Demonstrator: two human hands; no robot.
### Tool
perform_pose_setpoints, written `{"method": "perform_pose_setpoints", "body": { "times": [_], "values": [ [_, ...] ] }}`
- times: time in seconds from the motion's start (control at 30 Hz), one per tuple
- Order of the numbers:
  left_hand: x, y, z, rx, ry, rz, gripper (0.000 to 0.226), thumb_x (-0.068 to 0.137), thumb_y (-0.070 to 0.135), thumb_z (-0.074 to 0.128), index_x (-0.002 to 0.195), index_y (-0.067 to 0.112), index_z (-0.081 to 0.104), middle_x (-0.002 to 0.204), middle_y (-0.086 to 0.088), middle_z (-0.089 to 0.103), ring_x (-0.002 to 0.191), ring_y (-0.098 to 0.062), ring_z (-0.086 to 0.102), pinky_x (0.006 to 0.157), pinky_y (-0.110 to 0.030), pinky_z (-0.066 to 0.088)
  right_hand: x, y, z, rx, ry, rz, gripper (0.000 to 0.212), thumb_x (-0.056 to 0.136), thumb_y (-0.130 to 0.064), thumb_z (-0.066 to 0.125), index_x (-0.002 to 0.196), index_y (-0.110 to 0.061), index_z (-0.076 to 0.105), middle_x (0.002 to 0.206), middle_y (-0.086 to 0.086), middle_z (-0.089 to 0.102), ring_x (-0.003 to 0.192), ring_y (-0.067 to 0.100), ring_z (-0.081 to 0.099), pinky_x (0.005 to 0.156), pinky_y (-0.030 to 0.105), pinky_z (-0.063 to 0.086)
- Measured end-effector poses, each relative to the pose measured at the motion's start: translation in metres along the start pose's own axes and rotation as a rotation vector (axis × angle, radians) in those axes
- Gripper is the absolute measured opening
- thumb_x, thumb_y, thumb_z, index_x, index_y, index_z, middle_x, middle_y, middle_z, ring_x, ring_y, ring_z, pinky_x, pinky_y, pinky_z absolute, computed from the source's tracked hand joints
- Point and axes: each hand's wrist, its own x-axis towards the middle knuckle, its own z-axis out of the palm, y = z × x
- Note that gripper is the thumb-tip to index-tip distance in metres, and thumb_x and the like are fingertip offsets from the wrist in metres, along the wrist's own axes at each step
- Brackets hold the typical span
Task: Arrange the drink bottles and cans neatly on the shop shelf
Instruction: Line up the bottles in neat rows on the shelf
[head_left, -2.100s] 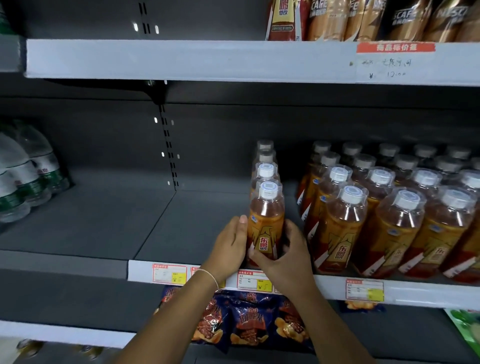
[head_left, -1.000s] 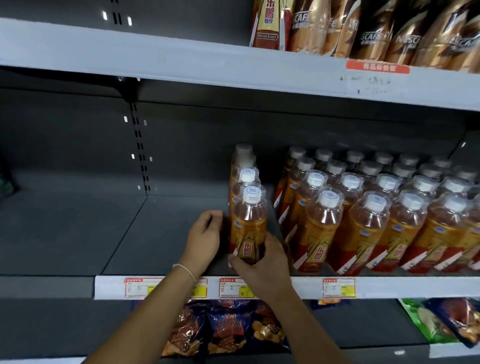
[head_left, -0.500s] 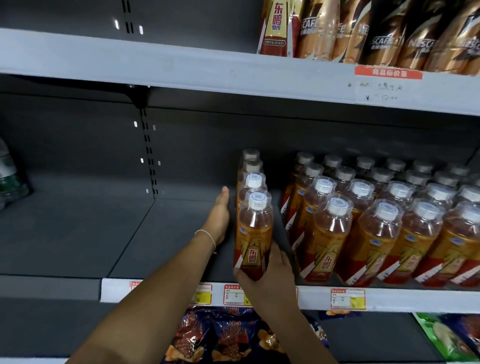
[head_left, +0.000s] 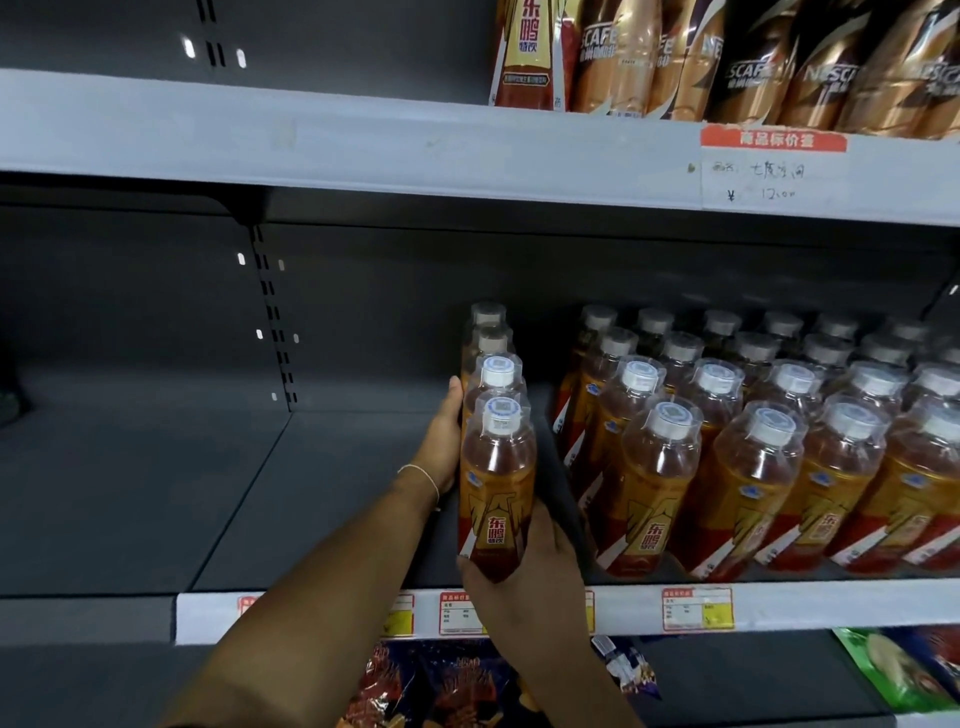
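Observation:
A single-file row of orange drink bottles (head_left: 496, 483) with white caps runs front to back on the grey middle shelf (head_left: 311, 499). My left hand (head_left: 444, 441) lies flat with straight fingers against the row's left side, beside the second and third bottles. My right hand (head_left: 524, 577) cups the base of the front bottle from the lower right, fingers curled round it. A dark gap separates this row from the block of matching bottles (head_left: 753, 457) to the right.
The upper shelf (head_left: 363, 140) carries coffee bottles (head_left: 779, 57) and one red-yellow bottle (head_left: 527, 52). Price tags (head_left: 698, 608) line the middle shelf's front edge. Snack bags (head_left: 441, 686) lie on the shelf below. The middle shelf's left part is bare grey metal.
My left hand has slid from the front bottle deeper along the row's left side and flattened. My right hand stays at the front bottle's base. The camera has moved closer.

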Motion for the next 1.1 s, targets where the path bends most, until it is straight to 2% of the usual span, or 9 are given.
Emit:
{"method": "perform_pose_setpoints", "body": {
  "times": [0.1, 0.23, 0.4, 0.53, 0.63, 0.8, 0.87, 1.0, 1.1],
  "values": [
    [0.003, -0.002, 0.000, -0.029, -0.007, 0.006, 0.062, 0.100, 0.058, 0.030, 0.098, 0.018, 0.077, 0.095, -0.007, 0.076, 0.085, -0.018, 0.073, 0.069, -0.029, 0.058, 0.000, 0.001, 0.000, 0.008, -0.003, 0.012, 0.101, 0.074, -0.062, 0.071, 0.153, -0.024, 0.023, 0.144, -0.002, 0.045, 0.132, 0.016, 0.042, 0.110, 0.036, 0.042],
    [0.003, -0.003, -0.001, -0.034, 0.005, 0.004, 0.059, 0.100, 0.058, 0.030, 0.103, 0.017, 0.072, 0.095, -0.006, 0.076, 0.085, -0.018, 0.073, 0.070, -0.029, 0.058, -0.002, 0.002, 0.002, 0.016, 0.015, 0.015, 0.100, 0.073, -0.063, 0.071, 0.153, -0.025, 0.024, 0.141, 0.000, 0.046, 0.131, 0.017, 0.043, 0.109, 0.037, 0.043],
    [0.001, -0.006, 0.003, -0.035, 0.012, 0.030, 0.065, 0.100, 0.059, 0.028, 0.094, 0.022, 0.081, 0.100, -0.007, 0.076, 0.091, -0.018, 0.073, 0.072, -0.029, 0.058, -0.004, 0.005, 0.004, 0.027, 0.049, 0.027, 0.102, 0.074, -0.058, 0.074, 0.154, -0.024, 0.022, 0.139, 0.001, 0.043, 0.129, 0.017, 0.040, 0.108, 0.033, 0.037],
    [0.001, -0.008, 0.006, -0.013, 0.017, 0.048, 0.062, 0.099, 0.062, 0.029, 0.104, 0.023, 0.078, 0.115, -0.011, 0.072, 0.104, -0.024, 0.070, 0.076, -0.033, 0.058, -0.003, 0.010, 0.001, 0.035, 0.060, 0.032, 0.103, 0.076, -0.053, 0.076, 0.156, -0.019, 0.021, 0.141, 0.004, 0.042, 0.132, 0.019, 0.038, 0.108, 0.032, 0.036],
    [0.002, -0.009, 0.008, -0.002, 0.022, 0.037, 0.062, 0.097, 0.063, 0.031, 0.115, 0.019, 0.071, 0.118, -0.013, 0.070, 0.106, -0.026, 0.069, 0.078, -0.035, 0.058, -0.002, 0.012, -0.003, 0.045, 0.041, 0.037, 0.102, 0.077, -0.052, 0.076, 0.156, -0.020, 0.018, 0.142, 0.004, 0.041, 0.133, 0.019, 0.037, 0.109, 0.032, 0.035],
    [0.005, -0.013, 0.016, 0.027, 0.009, 0.029, 0.062, 0.095, 0.064, 0.033, 0.108, 0.020, 0.075, 0.117, -0.014, 0.070, 0.105, -0.026, 0.069, 0.078, -0.034, 0.058, -0.002, 0.016, -0.007, 0.057, 0.043, 0.031, 0.103, 0.079, -0.050, 0.076, 0.157, -0.021, 0.015, 0.143, 0.002, 0.041, 0.132, 0.015, 0.032, 0.107, 0.028, 0.033],
    [0.006, -0.016, 0.019, 0.036, 0.000, 0.019, 0.063, 0.095, 0.064, 0.033, 0.114, 0.019, 0.072, 0.118, -0.014, 0.070, 0.106, -0.026, 0.068, 0.078, -0.034, 0.058, -0.001, 0.019, -0.009, 0.061, 0.047, 0.039, 0.104, 0.079, -0.050, 0.076, 0.157, -0.021, 0.013, 0.142, 0.001, 0.041, 0.130, 0.013, 0.030, 0.105, 0.026, 0.032],
    [0.011, -0.021, 0.023, 0.065, -0.006, 0.015, 0.066, 0.094, 0.066, 0.033, 0.128, 0.017, 0.060, 0.123, -0.013, 0.068, 0.113, -0.027, 0.065, 0.083, -0.036, 0.056, -0.001, 0.024, -0.012, 0.076, 0.067, 0.055, 0.104, 0.078, -0.049, 0.077, 0.157, -0.023, 0.014, 0.137, 0.003, 0.043, 0.130, 0.020, 0.039, 0.105, 0.032, 0.039],
    [0.013, -0.024, 0.028, 0.038, 0.003, 0.011, 0.064, 0.094, 0.065, 0.035, 0.123, 0.017, 0.066, 0.120, -0.014, 0.069, 0.109, -0.027, 0.067, 0.079, -0.035, 0.057, -0.001, 0.025, -0.014, 0.067, 0.074, 0.048, 0.105, 0.080, -0.049, 0.076, 0.158, -0.022, 0.012, 0.138, 0.004, 0.044, 0.130, 0.020, 0.040, 0.105, 0.031, 0.039]
  ]
}}
